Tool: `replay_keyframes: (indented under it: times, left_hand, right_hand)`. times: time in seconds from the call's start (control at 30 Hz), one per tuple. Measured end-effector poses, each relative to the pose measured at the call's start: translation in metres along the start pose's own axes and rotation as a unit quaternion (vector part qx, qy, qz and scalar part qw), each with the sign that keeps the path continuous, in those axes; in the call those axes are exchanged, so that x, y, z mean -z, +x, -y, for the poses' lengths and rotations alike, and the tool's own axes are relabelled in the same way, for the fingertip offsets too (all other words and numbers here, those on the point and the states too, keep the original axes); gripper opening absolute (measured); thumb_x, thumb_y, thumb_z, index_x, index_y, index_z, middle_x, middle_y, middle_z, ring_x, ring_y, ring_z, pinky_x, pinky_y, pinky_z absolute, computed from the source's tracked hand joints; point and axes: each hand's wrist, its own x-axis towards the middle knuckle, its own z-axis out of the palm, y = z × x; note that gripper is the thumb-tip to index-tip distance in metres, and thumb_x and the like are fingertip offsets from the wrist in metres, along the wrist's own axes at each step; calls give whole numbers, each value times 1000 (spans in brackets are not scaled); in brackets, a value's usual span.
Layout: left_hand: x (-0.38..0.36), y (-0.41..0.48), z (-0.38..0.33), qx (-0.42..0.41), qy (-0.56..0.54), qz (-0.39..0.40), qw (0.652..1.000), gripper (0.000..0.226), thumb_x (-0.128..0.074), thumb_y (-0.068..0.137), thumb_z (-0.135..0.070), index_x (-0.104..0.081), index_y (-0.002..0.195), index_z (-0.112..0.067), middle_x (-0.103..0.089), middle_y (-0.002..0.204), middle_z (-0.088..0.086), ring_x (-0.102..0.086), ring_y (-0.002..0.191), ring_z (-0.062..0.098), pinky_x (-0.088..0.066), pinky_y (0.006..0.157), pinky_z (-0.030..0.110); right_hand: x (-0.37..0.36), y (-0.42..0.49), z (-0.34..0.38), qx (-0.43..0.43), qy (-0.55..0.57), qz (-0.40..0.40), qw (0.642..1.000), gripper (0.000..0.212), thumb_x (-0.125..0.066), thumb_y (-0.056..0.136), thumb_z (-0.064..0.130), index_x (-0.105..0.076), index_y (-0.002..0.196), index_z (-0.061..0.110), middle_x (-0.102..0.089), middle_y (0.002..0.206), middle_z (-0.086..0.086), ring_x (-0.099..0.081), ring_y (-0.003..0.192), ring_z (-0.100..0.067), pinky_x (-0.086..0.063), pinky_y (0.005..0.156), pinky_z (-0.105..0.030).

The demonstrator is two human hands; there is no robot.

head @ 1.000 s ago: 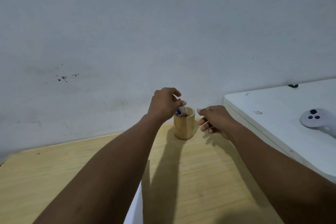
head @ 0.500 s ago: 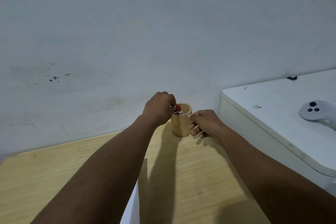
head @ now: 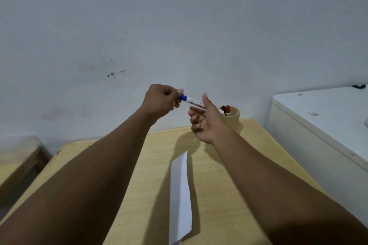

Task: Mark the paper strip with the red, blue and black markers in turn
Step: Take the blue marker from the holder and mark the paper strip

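Both hands raised: left hand (head: 161, 101) pinches blue marker (head: 192, 101) above paper strip (head: 180, 199).

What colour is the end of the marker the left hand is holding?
Blue: the marker in the left hand has a blue end on a white barrel, seen in the head view.

Left hand (head: 159, 101): raised above the table, fingers closed on the blue end of the blue marker (head: 192, 101)
Blue marker: near level, white barrel running right toward the right hand (head: 205, 123)
Right hand: palm up, fingers loosely spread, touching the barrel's far end; grip unclear
Paper strip (head: 180, 197): flat on the wooden table (head: 229, 185), below the hands
Wooden cup (head: 233, 118): near the wall, red and black marker tops showing
White cabinet (head: 322, 121): right of the table
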Motion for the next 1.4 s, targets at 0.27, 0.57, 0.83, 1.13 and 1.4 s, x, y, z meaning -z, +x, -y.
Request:
replay_keyframes:
  times: [0.27, 0.57, 0.83, 1.13, 1.4]
  left_hand:
    - [64, -45, 62, 134, -222, -145, 955, 26, -68, 98, -22, -74, 82, -3, -65, 72, 8, -65, 67, 24, -61, 78, 32]
    - [83, -90, 139, 103, 221, 23, 969, 23, -67, 94, -26, -78, 77, -17, -67, 66, -8, -63, 66, 13, -41, 56, 23]
    - [41, -104, 166, 101, 313, 77, 941, 16, -61, 89, -35, -73, 86, -27, -76, 91, -1, -69, 87, 23, -57, 77, 36]
    - [42, -101, 173, 108, 295, 77, 946, 31, -62, 89, -55, -70, 86, -26, -68, 80, -9, -66, 85, 18, -51, 71, 32]
    - [33, -110, 151, 39, 316, 96, 943, 70, -66, 74, -77, -68, 122, -27, -57, 123, 0, -51, 122, 19, -50, 97, 43]
  right_hand:
    - [-52, -6, -37, 64, 41, 95, 993, 14, -66, 99, 16, -66, 89, 6, -63, 74, -7, -67, 53, -15, -51, 48, -21]
    - [-41, -2, -52, 57, -132, 100, 985, 17, -68, 93, 21, -72, 99, 6, -73, 77, -12, -77, 71, -28, -58, 61, -30]
    - [-21, 2, -74, 100, -278, 51, 954, 5, -72, 90, 12, -71, 94, 7, -63, 70, -10, -61, 52, -19, -47, 47, -25]
    - [-7, 4, -90, 120, -306, 23, 944, 8, -66, 93, 14, -71, 93, 8, -71, 78, -13, -72, 63, -24, -54, 55, -29]
    - [7, 11, -112, 136, -285, -20, 949, 13, -65, 88, 15, -73, 79, 11, -68, 70, -10, -63, 58, -23, -46, 51, -29]
